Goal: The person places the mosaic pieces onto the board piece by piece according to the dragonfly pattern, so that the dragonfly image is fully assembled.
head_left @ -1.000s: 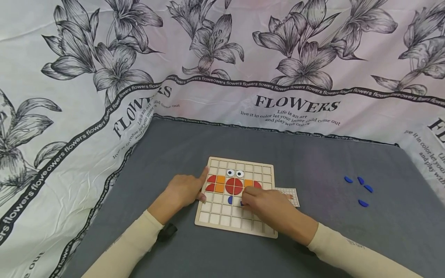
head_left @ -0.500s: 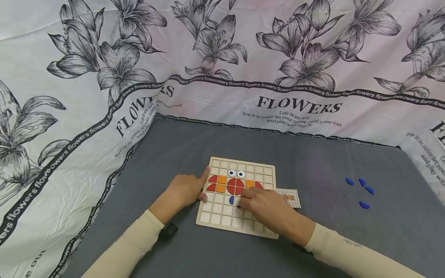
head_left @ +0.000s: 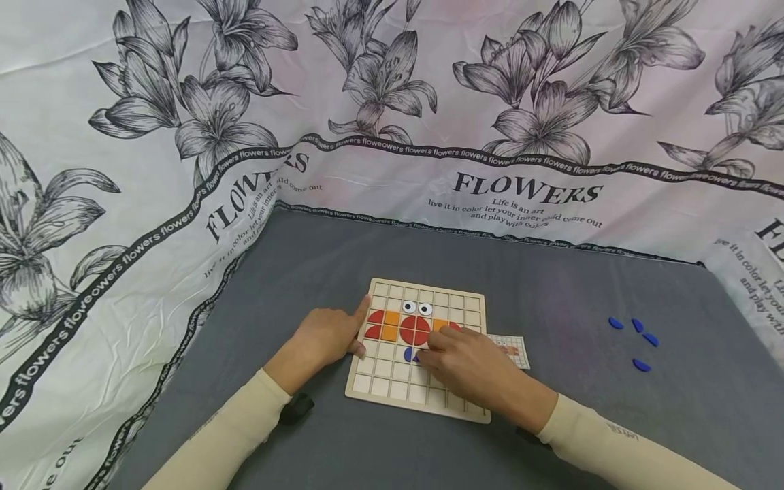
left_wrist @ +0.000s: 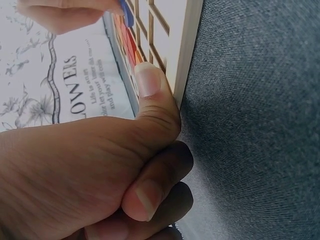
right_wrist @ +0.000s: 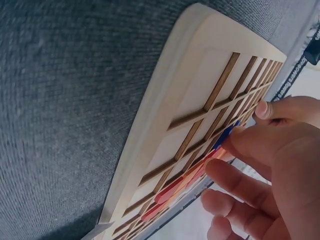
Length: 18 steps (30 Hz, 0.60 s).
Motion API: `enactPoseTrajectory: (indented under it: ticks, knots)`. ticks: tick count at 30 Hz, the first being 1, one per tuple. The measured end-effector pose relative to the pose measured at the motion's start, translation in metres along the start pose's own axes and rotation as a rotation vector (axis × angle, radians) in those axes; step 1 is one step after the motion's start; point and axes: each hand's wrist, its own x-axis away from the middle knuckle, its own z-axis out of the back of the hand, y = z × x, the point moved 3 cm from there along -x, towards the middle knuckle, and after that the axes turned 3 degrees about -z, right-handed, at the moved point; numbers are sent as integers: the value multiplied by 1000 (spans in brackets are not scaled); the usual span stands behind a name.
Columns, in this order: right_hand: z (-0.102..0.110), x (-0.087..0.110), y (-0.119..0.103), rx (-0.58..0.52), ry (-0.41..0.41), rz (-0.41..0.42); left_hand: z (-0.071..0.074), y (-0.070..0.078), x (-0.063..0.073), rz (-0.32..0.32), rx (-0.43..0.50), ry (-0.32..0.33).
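A wooden grid board (head_left: 399, 391) lies on the grey table, holding red, orange and white eye pieces. My left hand (head_left: 320, 333) steadies its left edge, index finger straight along the rim. In the left wrist view, the thumb (left_wrist: 150, 82) rests on the rim and the other fingers are bent. My right hand (head_left: 468, 357) reaches over the board's right half and pinches a blue half-circle piece (left_wrist: 127, 14), largely hidden behind its fingertips in the head view. Just left of it, another blue half-circle (head_left: 407, 354) sits in a cell under the red circle (head_left: 415, 330).
Several blue half-circle pieces (head_left: 641, 365) lie loose on the table at the right. A small pattern card (head_left: 519, 352) pokes out from beside the board's right edge. A black object (head_left: 297, 408) sits by the left wrist. Flower-printed cloth (head_left: 367, 177) hangs behind and at the sides.
My right hand has shifted slightly left with its blue half-circle piece, bringing it up beside the other blue one. The left hand stays at the board's edge.
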Motion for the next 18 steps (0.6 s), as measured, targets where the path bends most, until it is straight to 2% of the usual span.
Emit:
enactPoseTrajectory:
  ticks: [11,18]
  knots:
    - [1,5,6,57,-75,97,1,0,-1,19,0,-33]
    - [0,5,7,74,-93,102,1,0,0,18,4,-36]
